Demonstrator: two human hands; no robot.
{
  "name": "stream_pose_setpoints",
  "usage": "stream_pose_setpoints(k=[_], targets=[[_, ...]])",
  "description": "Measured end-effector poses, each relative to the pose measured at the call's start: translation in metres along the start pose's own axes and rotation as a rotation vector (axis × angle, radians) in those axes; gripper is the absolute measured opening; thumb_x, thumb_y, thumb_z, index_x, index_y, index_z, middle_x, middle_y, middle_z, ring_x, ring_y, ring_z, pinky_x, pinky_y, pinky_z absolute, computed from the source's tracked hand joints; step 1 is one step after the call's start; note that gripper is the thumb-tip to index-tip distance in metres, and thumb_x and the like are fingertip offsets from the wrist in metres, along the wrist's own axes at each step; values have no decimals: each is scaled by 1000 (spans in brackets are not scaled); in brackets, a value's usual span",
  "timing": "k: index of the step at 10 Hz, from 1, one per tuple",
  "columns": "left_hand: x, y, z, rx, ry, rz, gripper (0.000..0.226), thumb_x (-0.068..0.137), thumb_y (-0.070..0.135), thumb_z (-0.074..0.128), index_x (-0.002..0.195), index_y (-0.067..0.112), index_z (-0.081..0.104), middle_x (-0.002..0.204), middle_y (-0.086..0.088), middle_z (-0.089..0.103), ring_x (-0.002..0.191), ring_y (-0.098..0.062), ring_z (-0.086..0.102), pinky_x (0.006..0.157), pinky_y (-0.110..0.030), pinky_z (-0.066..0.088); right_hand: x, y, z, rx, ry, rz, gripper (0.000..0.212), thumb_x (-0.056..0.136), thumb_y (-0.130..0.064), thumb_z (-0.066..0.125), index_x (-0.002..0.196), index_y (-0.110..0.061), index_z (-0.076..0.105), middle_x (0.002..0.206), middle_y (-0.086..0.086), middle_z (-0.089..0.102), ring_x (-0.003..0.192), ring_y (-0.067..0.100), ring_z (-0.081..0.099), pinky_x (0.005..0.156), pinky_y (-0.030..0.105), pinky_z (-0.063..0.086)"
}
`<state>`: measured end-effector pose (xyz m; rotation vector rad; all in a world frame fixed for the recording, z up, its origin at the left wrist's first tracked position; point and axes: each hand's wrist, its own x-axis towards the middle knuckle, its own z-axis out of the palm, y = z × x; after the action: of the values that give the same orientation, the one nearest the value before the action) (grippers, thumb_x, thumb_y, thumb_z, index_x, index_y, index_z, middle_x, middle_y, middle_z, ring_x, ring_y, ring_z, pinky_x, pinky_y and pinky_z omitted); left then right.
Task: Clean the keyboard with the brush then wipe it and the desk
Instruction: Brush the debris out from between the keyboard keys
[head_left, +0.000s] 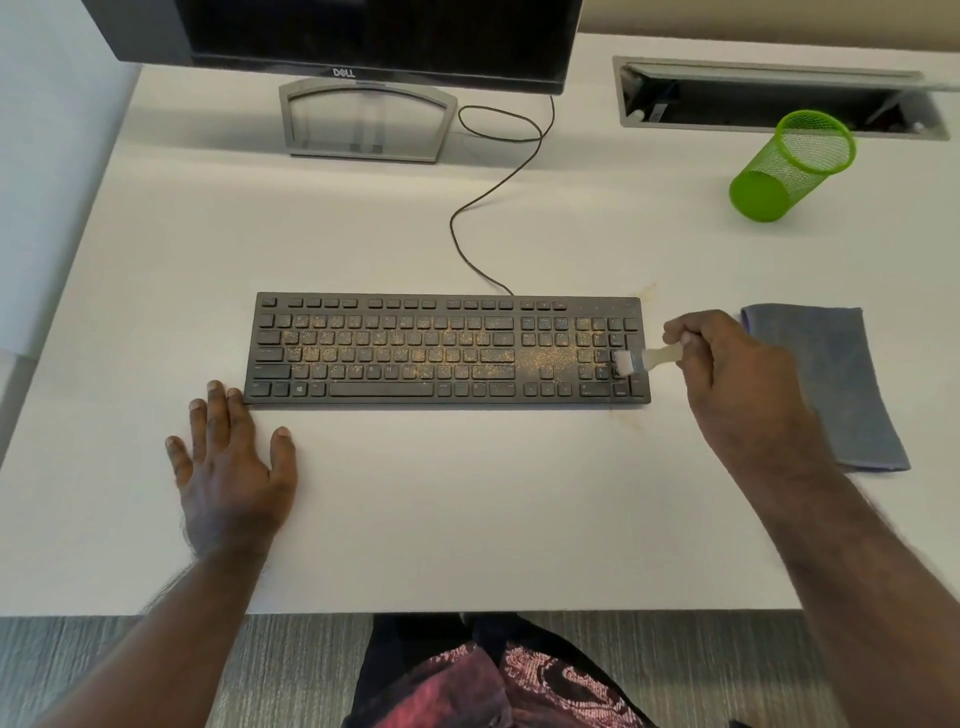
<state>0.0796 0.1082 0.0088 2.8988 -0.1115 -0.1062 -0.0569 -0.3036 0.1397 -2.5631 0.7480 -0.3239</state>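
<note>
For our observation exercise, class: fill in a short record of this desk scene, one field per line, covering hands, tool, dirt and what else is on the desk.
left hand: flat on the desk, fingertips at the keyboard's near left corner
right hand: holds the brush
brush: bristles on the keyboard's right end
keyboard: black, sprinkled with yellowish crumbs
cloth: grey, folded, right of keyboard
cup: green mesh, lying tipped
monitor: behind keyboard

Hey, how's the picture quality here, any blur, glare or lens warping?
Head view: soft, even light with faint shadows; the small white brush in the right hand is motion-blurred; the black dusty keyboard stays fairly sharp; wide-angle bending bows the white desk edges and tilts the green mesh cup; no strong glare.
</note>
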Motion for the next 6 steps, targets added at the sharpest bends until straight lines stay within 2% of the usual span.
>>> stream_pose_setpoints(k=[1, 2, 3, 4, 5, 6], targets=[[0, 0, 0, -1, -3, 1, 80, 94, 51, 27, 161, 8, 21, 171, -6, 13, 158, -25, 8, 127, -51, 3, 8, -6, 10, 66, 55, -42, 22, 102, -20, 44, 114, -18, 63, 95, 2, 72, 78, 24, 67, 68, 39, 55], [0, 1, 0, -2, -6, 4, 80, 94, 51, 27, 161, 7, 21, 171, -6, 12, 158, -25, 8, 127, -52, 3, 18, -8, 18, 133, 64, -19, 26, 103, -22, 44, 120, -16, 63, 99, 3, 72, 84, 20, 68, 74, 28, 52], [-1, 1, 0, -1, -2, 2, 80, 94, 51, 26, 161, 6, 23, 171, -7, 13, 158, -26, 9, 126, -53, 4, 30, -8, 21, 139, 78, 1, 28, 104, -22, 43, 122, -13, 62, 105, 5, 72, 89, 22, 69, 77, 26, 50], [0, 1, -1, -2, -4, 3, 80, 94, 51, 27, 161, 6, 23, 171, -7, 13, 158, -26, 9, 127, -53, 4, 35, -12, 23, 112, 67, -2, 27, 103, -20, 44, 119, -13, 64, 103, 6, 73, 83, 23, 67, 75, 32, 53], [0, 0, 0, -3, -7, -6, 79, 94, 49, 29, 161, 7, 23, 171, -7, 14, 158, -26, 9, 127, -53, 3, 33, -14, 23, 47, 12, -3, 24, 102, -18, 43, 112, -16, 65, 93, 5, 73, 72, 20, 63, 70, 29, 46], [-1, 0, 1, 1, -12, -9, 79, 95, 49, 29, 161, 7, 22, 171, -6, 13, 158, -25, 8, 127, -52, 2, 25, -14, 19, -2, -41, 27, 24, 101, -19, 43, 109, -16, 65, 81, 8, 71, 59, 22, 57, 58, 32, 45]])
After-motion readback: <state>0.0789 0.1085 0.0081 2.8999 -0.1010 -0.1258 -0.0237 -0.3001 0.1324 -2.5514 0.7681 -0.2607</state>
